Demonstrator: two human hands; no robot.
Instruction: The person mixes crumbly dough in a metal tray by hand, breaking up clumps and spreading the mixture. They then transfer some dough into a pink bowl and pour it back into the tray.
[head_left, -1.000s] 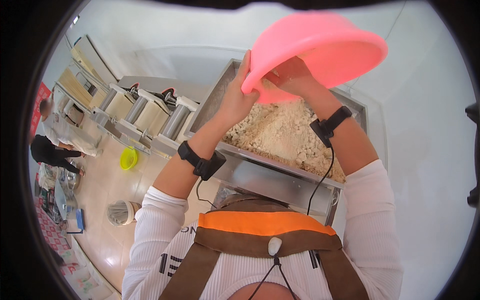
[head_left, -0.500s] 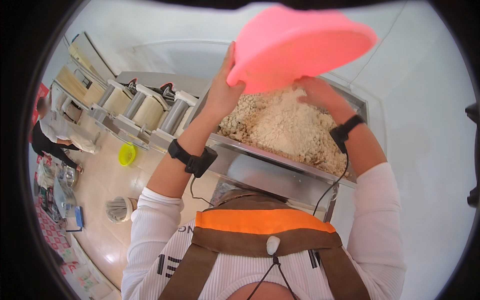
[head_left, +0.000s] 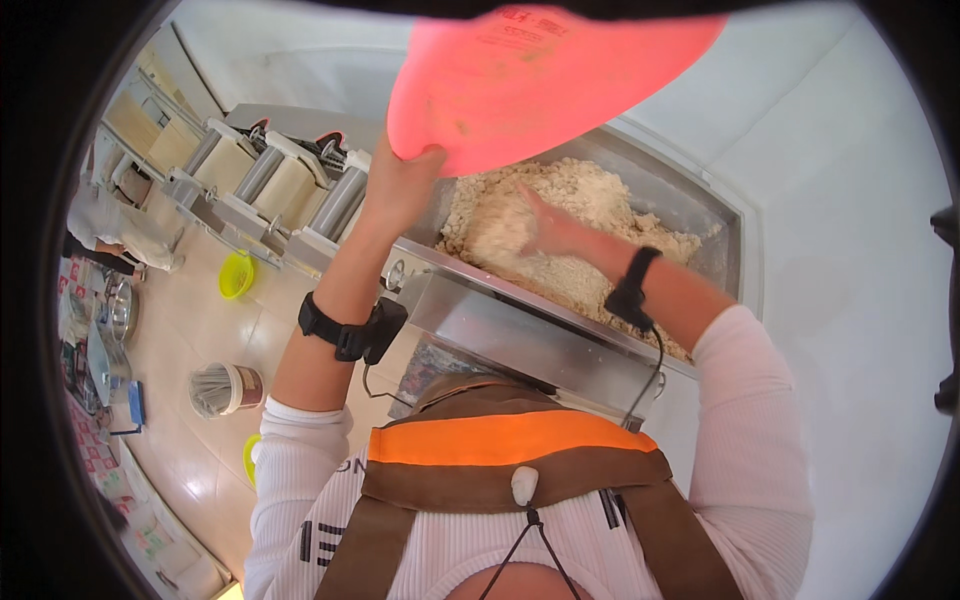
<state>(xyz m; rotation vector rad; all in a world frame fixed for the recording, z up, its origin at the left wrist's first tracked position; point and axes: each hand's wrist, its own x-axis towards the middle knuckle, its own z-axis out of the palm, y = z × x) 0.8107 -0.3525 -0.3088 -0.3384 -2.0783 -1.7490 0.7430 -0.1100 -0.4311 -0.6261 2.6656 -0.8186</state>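
My left hand (head_left: pixel 400 190) is closed round the rim of a pink plastic basin (head_left: pixel 540 80), which I hold up and tilted above the far side of a metal trough (head_left: pixel 705 200). Part of the basin runs out of the top of the picture. In the trough lies pale, crumbly dough (head_left: pixel 590 185) with loose flour on it. My right hand (head_left: pixel 555 228) is down at the surface of this mixture, thumb apart from the fingers, and grips nothing that I can see. Motion blurs its fingertips.
Left of the trough stands a machine with metal rollers (head_left: pixel 290 190) carrying pale dough sheets. A yellow-green basin (head_left: pixel 236 275) and a bucket of thin sticks (head_left: pixel 225 390) are on the floor. Another person (head_left: pixel 100 220) is at the far left. A white wall (head_left: pixel 850 300) borders the right.
The basin has moved left and tipped, showing more of its surface. My right hand has left the basin's edge and come down to the left onto the crumbly dough. The flour heap looks flatter.
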